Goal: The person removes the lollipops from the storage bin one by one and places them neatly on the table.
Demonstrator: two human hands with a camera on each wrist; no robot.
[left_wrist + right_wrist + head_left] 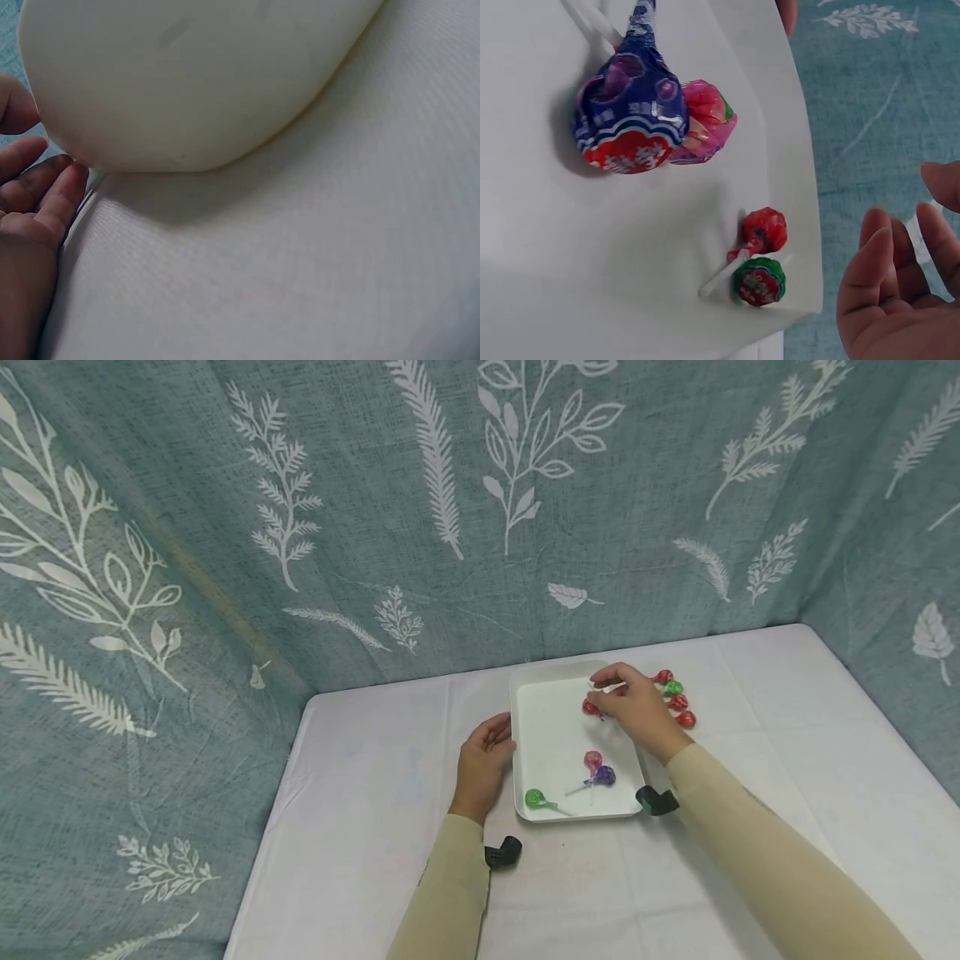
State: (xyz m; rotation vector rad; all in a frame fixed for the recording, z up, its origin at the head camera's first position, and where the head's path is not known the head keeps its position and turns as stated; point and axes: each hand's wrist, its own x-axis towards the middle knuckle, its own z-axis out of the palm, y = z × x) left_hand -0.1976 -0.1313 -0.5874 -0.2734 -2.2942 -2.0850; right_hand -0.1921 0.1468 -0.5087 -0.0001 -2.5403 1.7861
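Observation:
My left hand [483, 768] rests along the left side of a white tray [543, 718], its loosely bent fingertips right at the outer wall. Over the tray's far right part hovers my right hand [633, 706], thumb and fingers apart. Below its fingertips lies a red lollipop [590, 706]. A green lollipop [759, 281] shows beside the red one in the right wrist view; the hand hides it from the head view. Nearer the front, a purple lollipop [605, 775] and a pink lollipop [593, 759] lie together. Another green lollipop [534, 798] sits at the near left corner.
Beyond the tray's right side, several red lollipops [686, 719] and a green lollipop [674, 688] lie in a row on the white-covered table [390, 777], partly behind my right hand. A teal curtain [465, 602] with white leaf prints hangs behind and at both sides.

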